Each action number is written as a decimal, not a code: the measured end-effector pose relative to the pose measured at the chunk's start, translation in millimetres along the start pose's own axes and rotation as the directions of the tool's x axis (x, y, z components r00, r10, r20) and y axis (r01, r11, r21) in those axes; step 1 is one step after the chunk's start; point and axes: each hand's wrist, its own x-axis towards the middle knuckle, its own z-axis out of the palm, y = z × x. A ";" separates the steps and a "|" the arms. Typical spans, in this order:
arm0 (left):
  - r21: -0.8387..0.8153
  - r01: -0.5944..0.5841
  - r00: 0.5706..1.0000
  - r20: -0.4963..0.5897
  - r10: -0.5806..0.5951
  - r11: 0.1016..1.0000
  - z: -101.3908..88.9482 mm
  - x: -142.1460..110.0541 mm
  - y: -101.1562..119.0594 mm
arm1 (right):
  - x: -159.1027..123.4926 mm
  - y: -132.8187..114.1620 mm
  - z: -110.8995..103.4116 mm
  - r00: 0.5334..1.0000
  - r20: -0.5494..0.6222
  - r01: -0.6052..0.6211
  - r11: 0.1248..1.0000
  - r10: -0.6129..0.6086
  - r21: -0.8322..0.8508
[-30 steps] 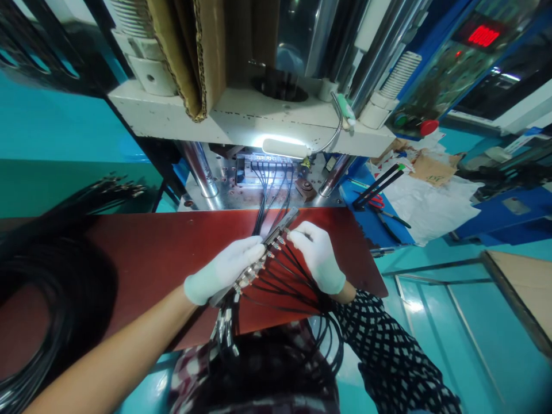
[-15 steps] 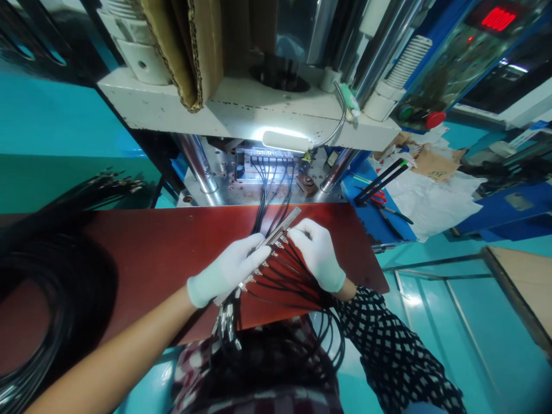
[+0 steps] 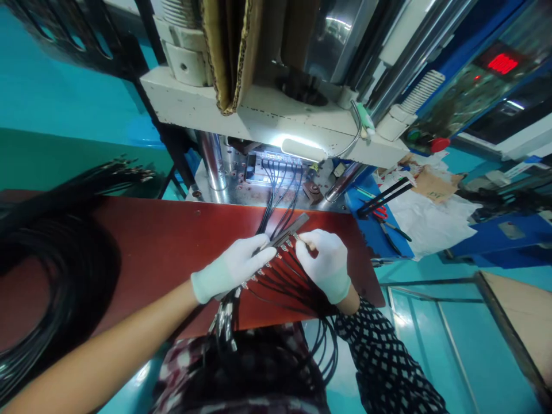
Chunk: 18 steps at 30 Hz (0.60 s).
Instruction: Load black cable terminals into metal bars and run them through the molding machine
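My gloved left hand (image 3: 235,267) grips a narrow metal bar (image 3: 299,223), held slanted above the red-brown board. Several small metal cable connectors sit along the bar's near edge, with black cables (image 3: 287,282) trailing from them toward my lap. At the bar's upper right end, my gloved right hand (image 3: 325,261) pinches a cable connector (image 3: 295,236) between thumb and forefinger. Its tip meets the bar's edge; whether it is seated in a slot I cannot tell. Below my left hand hangs a bunch of loose connector ends (image 3: 226,325).
Ahead stands a press (image 3: 259,121) with a lit mould (image 3: 276,169), from which black cables run onto the board (image 3: 150,241). A large cable coil (image 3: 81,276) lies left. Pliers (image 3: 394,230) and white plastic sheeting (image 3: 444,215) are at right.
The head view has shifted, so the press appears farther right. My right hand has drawn slightly back from the bar, and the connector in its fingers shows more clearly. The left hand still grips the bar.
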 end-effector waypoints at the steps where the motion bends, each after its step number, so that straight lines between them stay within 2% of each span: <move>1: 0.007 0.000 1.000 -0.001 0.000 1.000 0.1 0.1 -0.3 | 0.3 0.6 2.4 0.999 -0.017 0.037 0.998 -0.038 -0.047; 4: 0.030 -0.006 1.000 -0.004 0.006 1.000 0.5 0.1 -1.7 | 2.1 5.4 7.9 0.990 -0.043 0.128 0.982 -0.135 -0.141; 6: 0.018 -0.007 1.000 -0.008 0.007 1.000 1.0 0.1 -2.2 | 3.3 7.6 7.1 0.986 -0.041 0.151 0.974 -0.159 -0.168; 13: -0.124 0.005 0.999 -0.048 -0.011 0.992 2.2 -0.5 1.5 | -13.8 -14.9 -22.5 0.993 0.004 0.119 0.987 -0.119 -0.107; 16: -0.189 0.018 0.999 -0.024 -0.023 0.982 1.9 -0.4 1.2 | -25.8 -22.5 -22.5 0.975 0.083 0.209 0.976 -0.204 -0.065; 18: -0.214 0.028 1.000 -0.003 -0.030 0.976 1.7 -0.4 0.7 | -27.7 -22.6 -18.2 0.972 0.110 0.211 0.977 -0.208 -0.018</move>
